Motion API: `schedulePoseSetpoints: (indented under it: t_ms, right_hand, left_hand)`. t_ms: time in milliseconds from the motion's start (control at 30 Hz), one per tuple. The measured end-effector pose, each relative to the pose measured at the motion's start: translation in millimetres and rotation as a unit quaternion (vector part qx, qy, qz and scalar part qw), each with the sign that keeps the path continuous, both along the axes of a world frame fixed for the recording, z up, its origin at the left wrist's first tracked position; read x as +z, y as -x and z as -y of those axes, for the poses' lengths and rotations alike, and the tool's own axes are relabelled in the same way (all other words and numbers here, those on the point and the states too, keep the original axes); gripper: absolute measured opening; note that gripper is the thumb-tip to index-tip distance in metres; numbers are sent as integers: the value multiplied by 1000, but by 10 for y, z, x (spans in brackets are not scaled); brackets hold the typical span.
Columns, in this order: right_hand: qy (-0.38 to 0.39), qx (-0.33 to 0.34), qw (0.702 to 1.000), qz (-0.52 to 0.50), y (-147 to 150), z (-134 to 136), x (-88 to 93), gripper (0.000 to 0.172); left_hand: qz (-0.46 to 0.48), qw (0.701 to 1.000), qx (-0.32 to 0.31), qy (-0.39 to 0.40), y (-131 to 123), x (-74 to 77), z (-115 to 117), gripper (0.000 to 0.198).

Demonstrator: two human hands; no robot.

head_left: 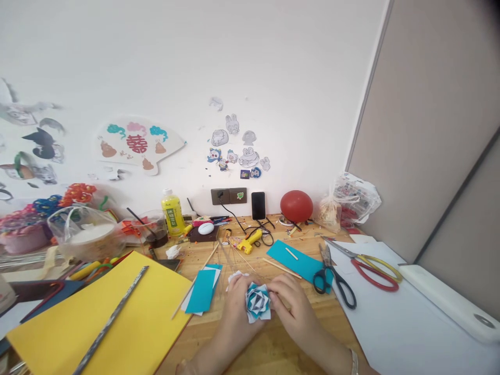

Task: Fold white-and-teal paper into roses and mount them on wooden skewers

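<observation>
Both my hands meet low at the middle of the wooden table (269,349). My left hand (237,307) and my right hand (289,302) are closed on either side of a folded paper flower (258,301) in teal and white, with fingertips pinching its edges. The flower rests just above the tabletop. A white scrap of paper (234,276) lies just behind my left hand. Teal and white paper strips (203,290) lie to the left of my left hand.
A yellow sheet (128,317) with a grey ruler (111,319) lies at left. Blue-handled scissors (334,278) and red-and-yellow scissors (367,263) lie right, on a white sheet (398,328). Behind: teal card (299,260), yellow glue gun (250,240), yellow bottle (172,212), phone (258,205), red balloon (296,205).
</observation>
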State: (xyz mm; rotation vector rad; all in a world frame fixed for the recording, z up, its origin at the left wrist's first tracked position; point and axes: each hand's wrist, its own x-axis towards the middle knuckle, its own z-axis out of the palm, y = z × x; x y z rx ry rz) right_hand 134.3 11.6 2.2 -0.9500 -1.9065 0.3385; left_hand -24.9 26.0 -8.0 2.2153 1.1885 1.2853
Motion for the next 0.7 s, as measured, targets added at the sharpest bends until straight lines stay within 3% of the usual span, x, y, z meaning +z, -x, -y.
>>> schedulePoseSetpoints:
  t_ms: [167,267,533,700]
  right_hand:
    - [24,-27,999,-8,-6,-64,-12,21]
    - [39,-57,998,2,-51,-130,-23,21]
    - [83,-201,971,101,-362,-457,-205,19]
    - [105,-232,951,173,-477,-540,-314,21]
  left_hand:
    - [0,999,-44,29,2,-8,25,56]
    - [-3,998,-39,44,4,14,14,46]
    - [25,994,72,82,143,45,-193,36]
    - [-21,996,54,63,109,67,-136,40]
